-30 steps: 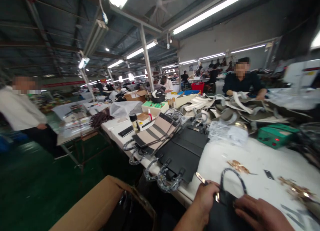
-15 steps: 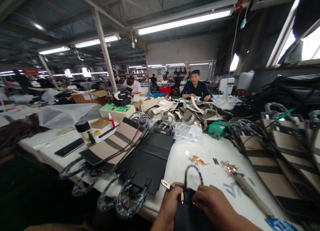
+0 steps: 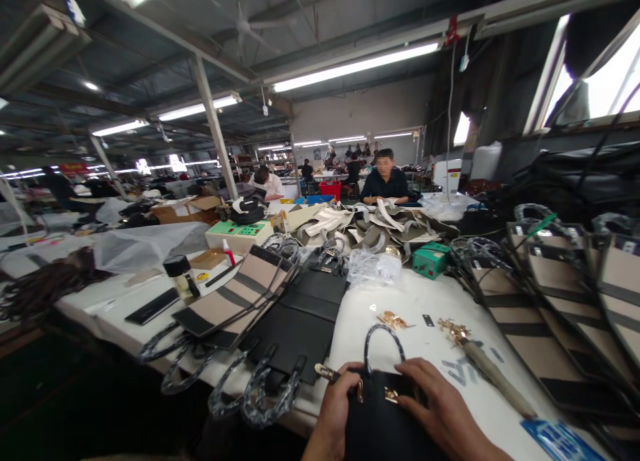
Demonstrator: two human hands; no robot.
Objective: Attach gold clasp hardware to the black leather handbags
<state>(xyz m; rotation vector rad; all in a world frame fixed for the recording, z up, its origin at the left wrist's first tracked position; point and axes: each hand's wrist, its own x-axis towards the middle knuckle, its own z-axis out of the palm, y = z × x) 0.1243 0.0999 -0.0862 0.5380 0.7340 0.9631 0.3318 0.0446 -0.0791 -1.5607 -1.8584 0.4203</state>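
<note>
A black handbag with a looped handle and gold clasp fittings lies at the near edge of the white table. My left hand grips its left top edge, fingers closed beside a gold clasp strap that sticks out to the left. My right hand rests on the bag's top right, fingers curled over the edge near a gold fitting.
Flat black and beige bag panels with wrapped handles lie to the left. More beige-and-black bags are stacked at right. Gold hardware bits, a tool and a green box sit on the table. A person in dark clothes works at the far end.
The view swung right from the aisle and a cardboard box to the table, then tilted slightly down. Both hands stayed on the black bag; its gold fittings now show more.
</note>
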